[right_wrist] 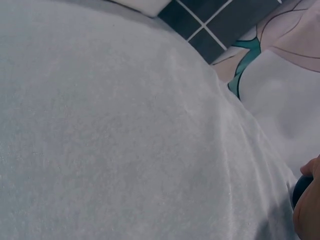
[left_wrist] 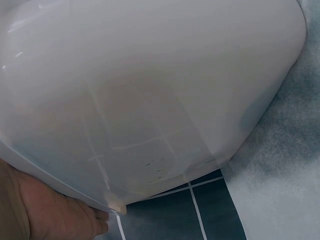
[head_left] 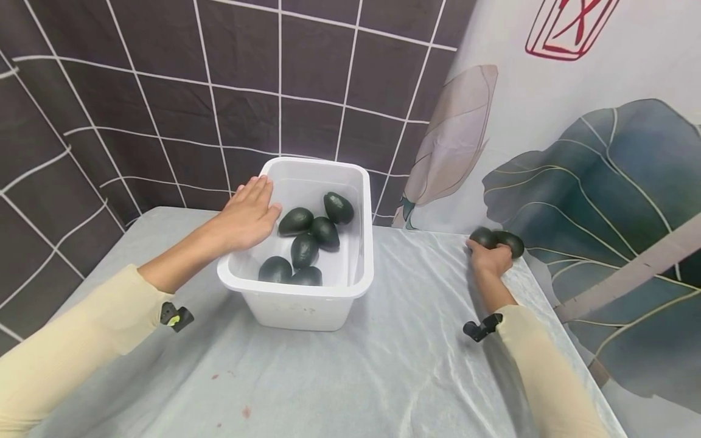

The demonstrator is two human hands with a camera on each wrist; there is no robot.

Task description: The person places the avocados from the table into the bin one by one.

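A white plastic tub point(head_left: 306, 307) stands on the cloth-covered table with several dark green avocados point(head_left: 303, 250) lying inside. My left hand point(head_left: 249, 216) rests on the tub's left rim, its fingers extended. In the left wrist view, that hand point(left_wrist: 60, 212) touches the edge of the tub wall point(left_wrist: 150, 100). Over at the table's far right corner, my right hand point(head_left: 491, 260) grips an avocado point(head_left: 483, 236). A second avocado point(head_left: 510, 244) lies right beside it. The right wrist view catches only part of the hand point(right_wrist: 309, 210) and a dark sliver of avocado point(right_wrist: 302, 189).
Grey-blue cloth point(head_left: 416, 340) covers the table, with a few small reddish spots near the front. Behind the tub hangs a dark grid-patterned curtain point(head_left: 241, 115). A leaf-printed sheet point(head_left: 602, 182) hangs along the right edge.
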